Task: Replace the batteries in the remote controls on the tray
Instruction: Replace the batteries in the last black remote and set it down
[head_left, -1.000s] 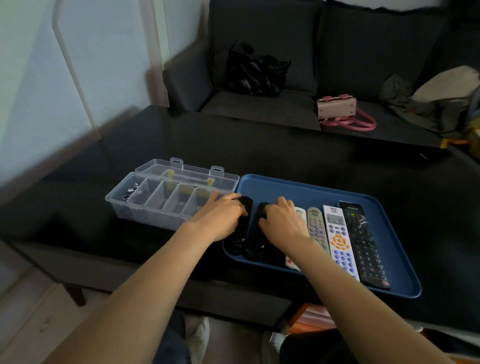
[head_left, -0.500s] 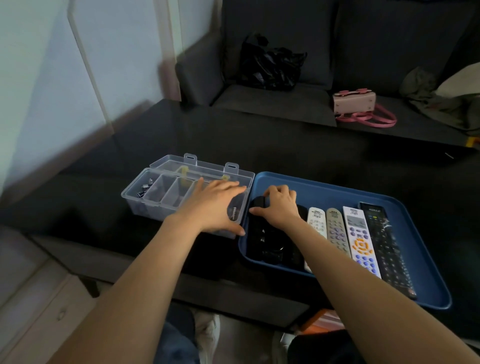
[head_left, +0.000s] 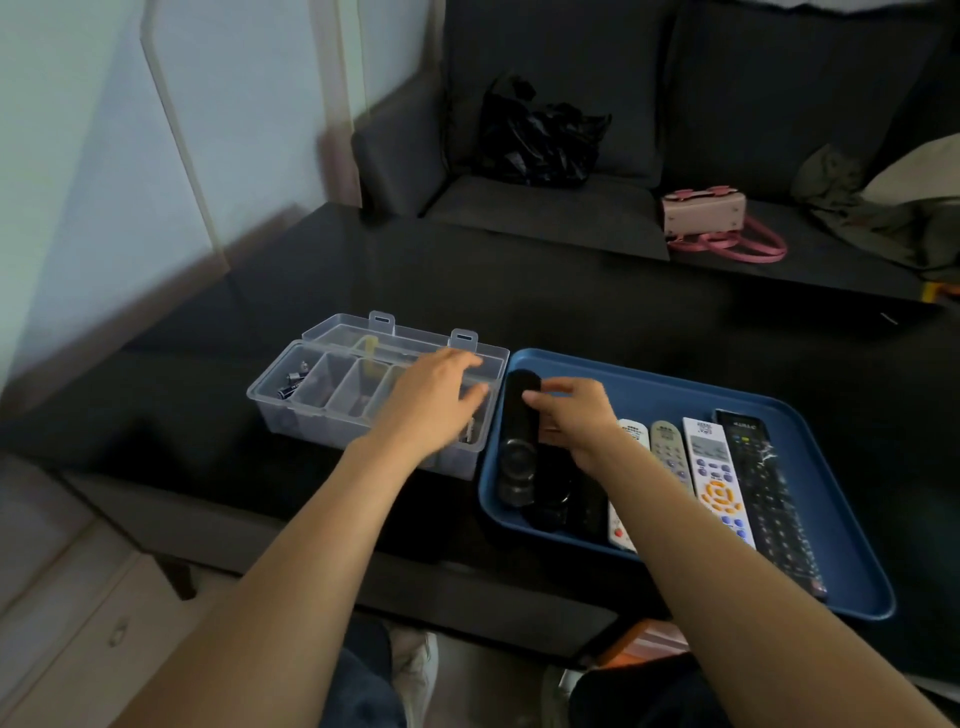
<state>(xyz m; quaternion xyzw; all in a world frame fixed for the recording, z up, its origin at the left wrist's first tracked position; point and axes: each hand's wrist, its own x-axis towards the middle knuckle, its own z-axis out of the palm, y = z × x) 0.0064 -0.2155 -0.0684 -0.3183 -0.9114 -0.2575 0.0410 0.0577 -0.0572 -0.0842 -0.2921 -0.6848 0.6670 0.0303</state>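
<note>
A row of remote controls lies lengthwise in a shallow blue plastic tray (head_left: 810, 421) set on the glossy black worktop (head_left: 571, 291). From the tray's left: a slim black remote with a round dial (head_left: 514, 441), a second black remote (head_left: 556, 499) partly hidden beneath the right wrist, a white remote with a red button (head_left: 623, 525), a grey-beige remote (head_left: 667, 447), a white remote with an orange ring of keys (head_left: 714, 478) and a long black remote (head_left: 763, 488) at the far right. The remotes lie side by side, close together.

The right hand (head_left: 576, 415) hovers over the two black remotes, fingers (head_left: 550, 387) curled with the tips reaching the far end of the slim one; whether they pinch it or merely touch it cannot be told, as motion blur softens the hand.

The left hand (head_left: 431, 400) is stretched over the right-hand end of a clear plastic compartment box (head_left: 317, 405), fingers extended and loosely spread, holding nothing visible. The box sits just beside the tray's left edge, its hinged lid (head_left: 363, 332) folded open behind it. A few small dark batteries (head_left: 291, 384) lie in its leftmost compartment; contents under the hand are hidden.

Beyond the worktop stands a dark grey sofa (head_left: 545, 202), carrying a crumpled black bag (head_left: 535, 140), a small pink handbag (head_left: 706, 213) and a heap of olive and cream cloth (head_left: 883, 197).
</note>
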